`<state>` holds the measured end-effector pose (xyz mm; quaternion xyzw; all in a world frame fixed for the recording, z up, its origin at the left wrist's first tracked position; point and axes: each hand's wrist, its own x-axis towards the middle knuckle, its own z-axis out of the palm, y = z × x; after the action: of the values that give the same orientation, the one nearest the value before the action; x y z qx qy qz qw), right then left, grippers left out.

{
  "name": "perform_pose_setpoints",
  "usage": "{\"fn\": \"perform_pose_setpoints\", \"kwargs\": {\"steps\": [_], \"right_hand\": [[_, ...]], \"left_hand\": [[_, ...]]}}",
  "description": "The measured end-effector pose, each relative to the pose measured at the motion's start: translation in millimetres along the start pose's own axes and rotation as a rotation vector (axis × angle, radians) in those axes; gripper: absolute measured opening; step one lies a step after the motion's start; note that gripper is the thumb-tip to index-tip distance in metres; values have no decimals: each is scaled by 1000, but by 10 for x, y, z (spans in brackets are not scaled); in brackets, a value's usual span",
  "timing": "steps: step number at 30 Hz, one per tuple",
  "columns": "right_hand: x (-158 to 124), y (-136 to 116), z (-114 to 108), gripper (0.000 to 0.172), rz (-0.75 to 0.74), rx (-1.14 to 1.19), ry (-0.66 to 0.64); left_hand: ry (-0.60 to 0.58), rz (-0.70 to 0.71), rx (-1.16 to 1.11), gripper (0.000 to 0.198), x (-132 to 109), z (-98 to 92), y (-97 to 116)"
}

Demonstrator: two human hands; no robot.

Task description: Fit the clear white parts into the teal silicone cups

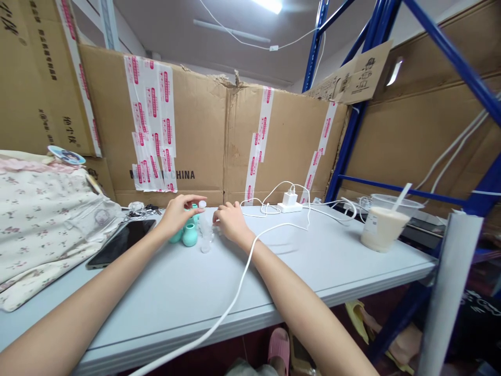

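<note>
Thumb and forefinger of my left hand (180,213) pinch a small clear round piece (202,204) above the table. Under and beside that hand stand several small turquoise round-bodied pots with narrow necks, the nearest being a turquoise pot (190,235). Just right of them, several small clear plastic pieces (205,243) form a loose row between my hands. My right hand (231,220) is to the right of this row, its fingers curled down close to the clear pieces. Whatever its fingertips hold, if anything, is hidden.
A white cable (238,292) crosses over my right forearm to a white charger (289,198). A phone (121,243) and floral cloth (50,219) lie left. A drink cup (385,227) stands right. Cardboard (199,120) walls the back; blue posts (348,130) frame the right.
</note>
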<state>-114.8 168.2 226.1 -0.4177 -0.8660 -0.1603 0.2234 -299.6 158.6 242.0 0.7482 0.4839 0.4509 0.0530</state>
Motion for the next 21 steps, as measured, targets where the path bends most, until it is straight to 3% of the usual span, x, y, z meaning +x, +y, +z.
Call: {"fn": "perform_pose_setpoints", "kwargs": {"steps": [4,7,18,21], "right_hand": [[56,49,-144,20,225,528,241],[90,33,-189,24,297,876,290],[123,34,-164,30,281,1158,260],[122,-16,-191,29,292,1351,259]], "left_hand": [[-8,28,48,30,-18,-4,42],[-36,96,79,26,-42,3,113],[11,231,99,24,-71,-32,233],[-1,285,154,25,-82,-42,275]]}}
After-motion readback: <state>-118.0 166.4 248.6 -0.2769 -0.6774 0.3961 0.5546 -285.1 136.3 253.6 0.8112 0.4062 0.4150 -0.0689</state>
